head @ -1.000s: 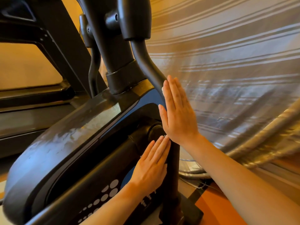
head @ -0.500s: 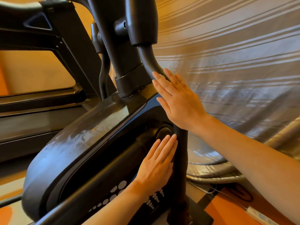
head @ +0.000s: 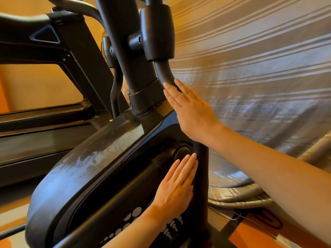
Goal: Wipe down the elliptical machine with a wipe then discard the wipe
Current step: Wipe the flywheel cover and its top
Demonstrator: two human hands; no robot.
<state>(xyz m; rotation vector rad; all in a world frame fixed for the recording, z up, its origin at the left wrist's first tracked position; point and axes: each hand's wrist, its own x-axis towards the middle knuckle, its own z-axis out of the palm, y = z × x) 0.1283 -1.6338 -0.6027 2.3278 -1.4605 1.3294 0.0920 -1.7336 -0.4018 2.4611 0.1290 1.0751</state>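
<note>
At the far left I see an orange-lit wall [head: 41, 88] behind a dark angular frame [head: 84, 65], a second piece of equipment with flat black bars running low across the view. Next comes the elliptical machine [head: 100, 158], filling the middle: its rounded flywheel housing is matte black plastic with a dull, smeared sheen along the top edge and a pattern of pale oval dots [head: 132, 217] low on its side. My left hand [head: 176, 190] lies flat against the housing side just below a round black hub cap [head: 182, 153], its fingers [head: 186, 167] straight, pressed together and holding nothing that I can see. Just right of it a smooth black tube [head: 201, 176] rises upright, bends, and enters a thick sleeve-shaped joint [head: 157, 31] beside the central mast [head: 129, 51]. My right hand [head: 192, 111] rests open across that tube near the bend, fingers [head: 172, 93] extended toward the mast's collar, palm against the tube. I cannot tell whether a wipe sits under either palm; none shows. Further right, a silvery striped curtain [head: 259, 68] hangs in soft folds, bunched in thick rolls near the floor [head: 250, 233], which looks orange, with a thin cable [head: 238, 214] lying on it.
</note>
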